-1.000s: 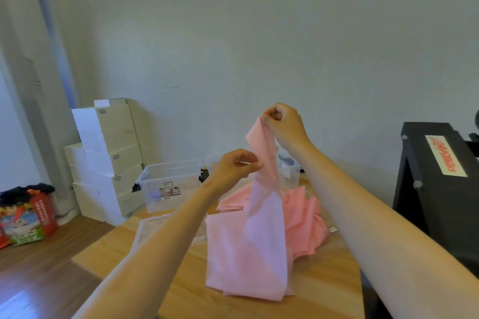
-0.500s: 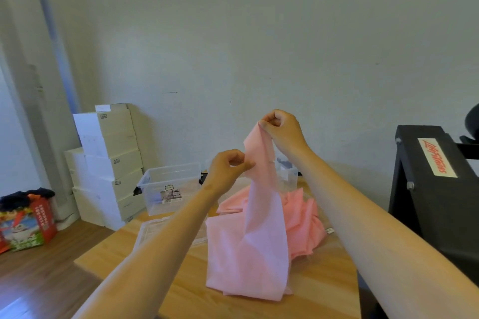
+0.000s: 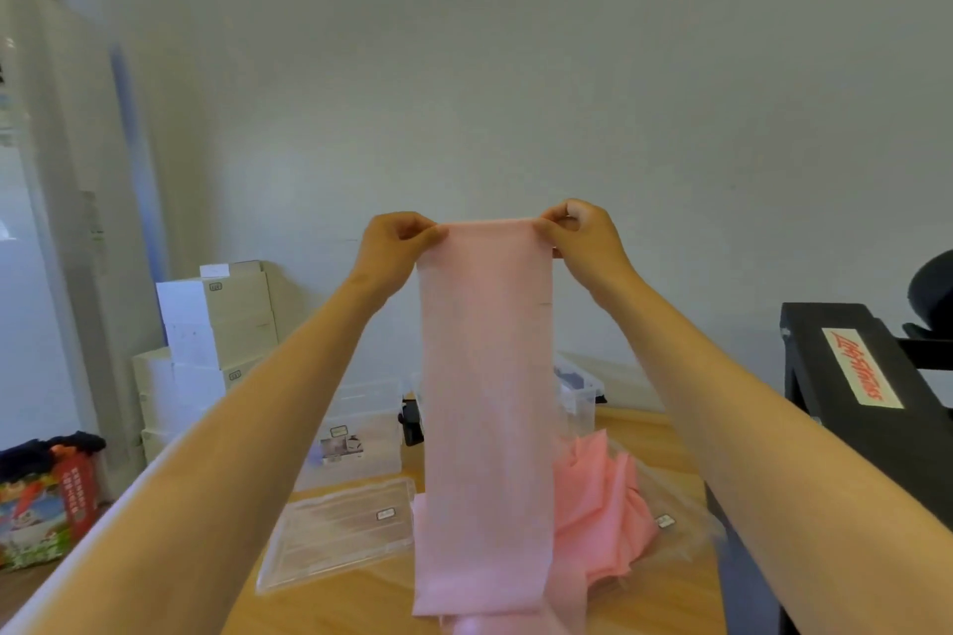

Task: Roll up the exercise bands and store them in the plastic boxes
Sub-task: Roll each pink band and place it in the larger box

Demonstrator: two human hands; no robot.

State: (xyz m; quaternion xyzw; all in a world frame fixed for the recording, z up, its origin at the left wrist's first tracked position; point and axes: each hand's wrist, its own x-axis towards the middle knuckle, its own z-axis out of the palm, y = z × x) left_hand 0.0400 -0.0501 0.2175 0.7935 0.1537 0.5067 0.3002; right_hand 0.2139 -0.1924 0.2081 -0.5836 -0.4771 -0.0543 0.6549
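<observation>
We hold the pink band [image 3: 485, 402] up flat, our left hand [image 3: 394, 242] and right hand [image 3: 582, 235] each with its grip clamped on a top corner. It hangs to the surface [image 3: 665, 443], hiding part of a clear box [image 3: 580, 397] and the pink heap [image 3: 601, 505]; its foot is blurred.

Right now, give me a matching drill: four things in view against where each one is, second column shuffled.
1. held pink band
2. clear lid
3. pink pile
4. white cartons

A. stacked by the far wall
B. flat on the table, left of the held pink band
C. pinched at its top corners by the left hand and right hand
D. heaped on the table, right of the held pink band

Pairs: 1-C, 2-B, 3-D, 4-A
</observation>
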